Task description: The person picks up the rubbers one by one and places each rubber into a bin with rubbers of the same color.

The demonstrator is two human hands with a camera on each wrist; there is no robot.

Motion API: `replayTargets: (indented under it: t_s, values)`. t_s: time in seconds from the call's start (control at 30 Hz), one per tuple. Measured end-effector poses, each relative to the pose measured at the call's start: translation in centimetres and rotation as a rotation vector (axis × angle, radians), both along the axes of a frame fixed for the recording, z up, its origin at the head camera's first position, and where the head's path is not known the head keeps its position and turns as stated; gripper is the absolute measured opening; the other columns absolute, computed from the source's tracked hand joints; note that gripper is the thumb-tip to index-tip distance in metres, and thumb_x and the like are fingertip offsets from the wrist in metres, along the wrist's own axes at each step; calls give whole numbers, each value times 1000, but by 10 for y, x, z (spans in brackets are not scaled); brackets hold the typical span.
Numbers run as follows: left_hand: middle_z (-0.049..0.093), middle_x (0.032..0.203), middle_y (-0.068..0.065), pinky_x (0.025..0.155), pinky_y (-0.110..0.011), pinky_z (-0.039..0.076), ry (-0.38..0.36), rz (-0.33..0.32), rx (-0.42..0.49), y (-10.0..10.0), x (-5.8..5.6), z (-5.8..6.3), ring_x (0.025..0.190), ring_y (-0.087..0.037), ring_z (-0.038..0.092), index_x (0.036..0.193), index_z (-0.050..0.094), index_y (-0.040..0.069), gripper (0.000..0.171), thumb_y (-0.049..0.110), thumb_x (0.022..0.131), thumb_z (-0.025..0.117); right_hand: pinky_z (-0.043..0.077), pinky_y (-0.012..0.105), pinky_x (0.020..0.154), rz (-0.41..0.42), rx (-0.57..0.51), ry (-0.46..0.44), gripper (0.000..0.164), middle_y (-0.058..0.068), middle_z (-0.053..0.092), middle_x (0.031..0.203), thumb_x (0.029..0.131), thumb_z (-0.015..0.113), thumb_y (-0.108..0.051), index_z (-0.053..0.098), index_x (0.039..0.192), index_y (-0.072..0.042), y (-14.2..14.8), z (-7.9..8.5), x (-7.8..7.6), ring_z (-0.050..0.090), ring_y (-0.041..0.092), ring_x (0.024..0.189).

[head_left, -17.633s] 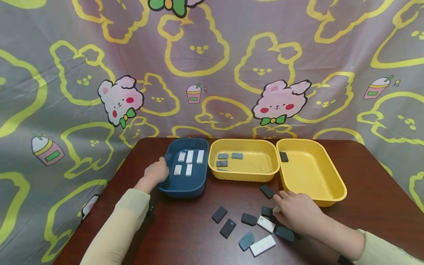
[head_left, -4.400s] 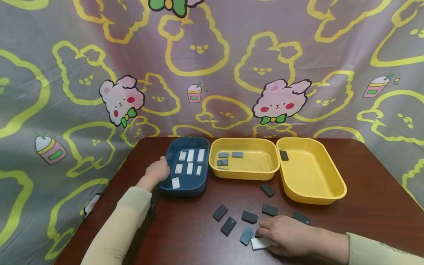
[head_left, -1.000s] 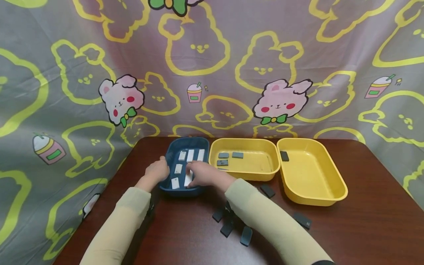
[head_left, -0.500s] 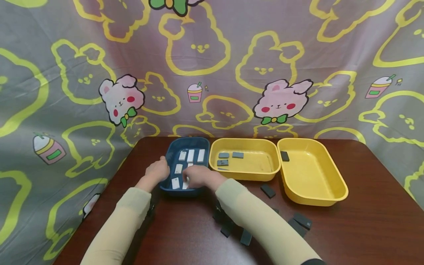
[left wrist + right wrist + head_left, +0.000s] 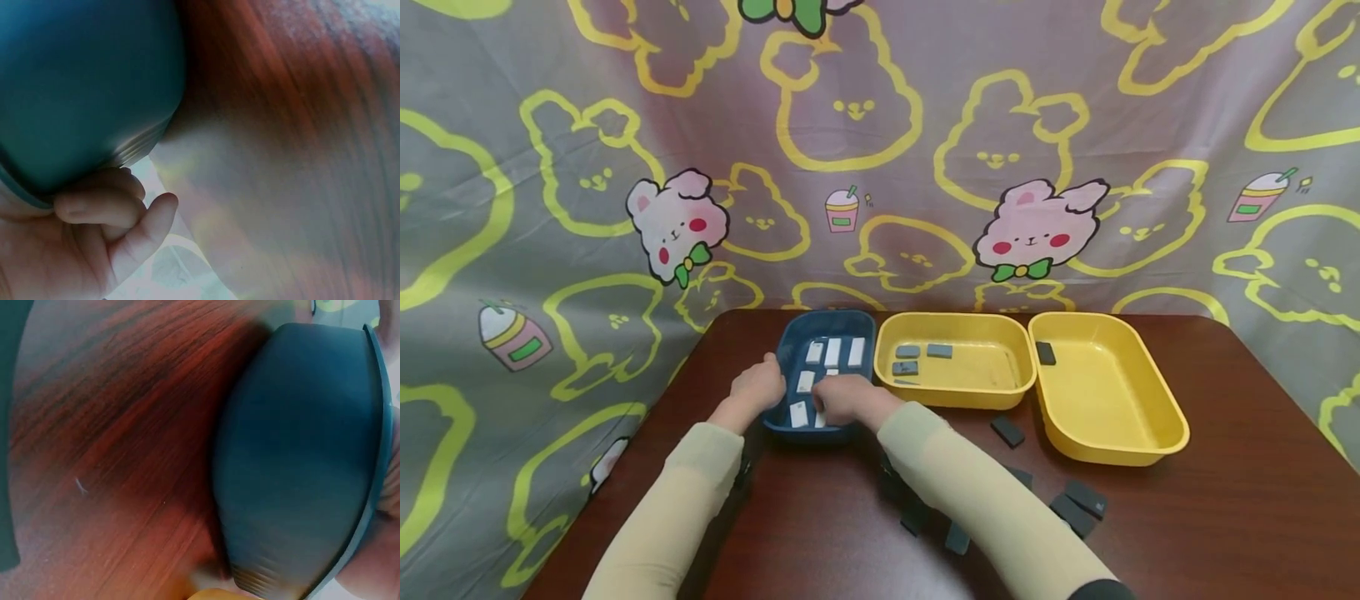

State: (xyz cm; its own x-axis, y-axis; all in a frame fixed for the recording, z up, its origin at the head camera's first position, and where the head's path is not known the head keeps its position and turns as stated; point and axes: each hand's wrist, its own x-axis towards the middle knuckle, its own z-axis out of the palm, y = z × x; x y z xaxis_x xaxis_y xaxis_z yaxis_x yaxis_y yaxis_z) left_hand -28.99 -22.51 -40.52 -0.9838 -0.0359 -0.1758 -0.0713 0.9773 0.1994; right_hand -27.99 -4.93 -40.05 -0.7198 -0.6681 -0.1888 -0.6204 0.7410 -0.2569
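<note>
Left hand (image 5: 757, 385): fingers curled on blue bin (image 5: 829, 322) rim | right hand (image 5: 852, 400): at white block (image 5: 820, 419), bin's near end; pinch unclear | best: steady bin, settle block flat beside neighbouring block (image 5: 799, 414)

Kinda glossy reddish-brown table (image 5: 808, 517) is being taken up toward the back by a blue tub (image 5: 801, 434), a yellow tub (image 5: 955, 398) and another yellow tub (image 5: 1108, 392). Loose dark blocks (image 5: 1007, 431) are being supported in front, some being partly hidden.
</note>
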Motion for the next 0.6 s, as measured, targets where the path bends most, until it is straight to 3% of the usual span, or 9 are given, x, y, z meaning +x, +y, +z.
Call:
replayTargets:
  t_s: [0.3, 0.47, 0.6]
  values:
    - [59, 105, -29, 76, -48, 52, 12, -7, 7, 0, -3, 0, 76, -32, 59, 141, 27, -15, 57, 17, 100, 48, 47, 28, 72, 12, 21, 29, 9, -7, 60, 85, 88, 70, -21, 65, 95, -19, 0, 0, -3, 55, 12, 77]
    - [58, 111, -30, 79, -49, 52, 3, 4, 11, 2, -2, 1, 81, -33, 59, 142, 26, -15, 57, 17, 100, 48, 48, 28, 70, 11, -52, 79, 18, -7, 60, 88, 88, 71, -35, 69, 96, -19, 11, 6, -5, 56, 10, 78]
    - [56, 117, -32, 83, -51, 51, 2, 17, 8, 2, 0, 1, 87, -35, 60, 143, 25, -16, 59, 17, 100, 48, 49, 28, 72, 0, -124, 151, 24, -4, 60, 93, 91, 67, -39, 69, 99, -17, 31, 21, -5, 56, 10, 80]
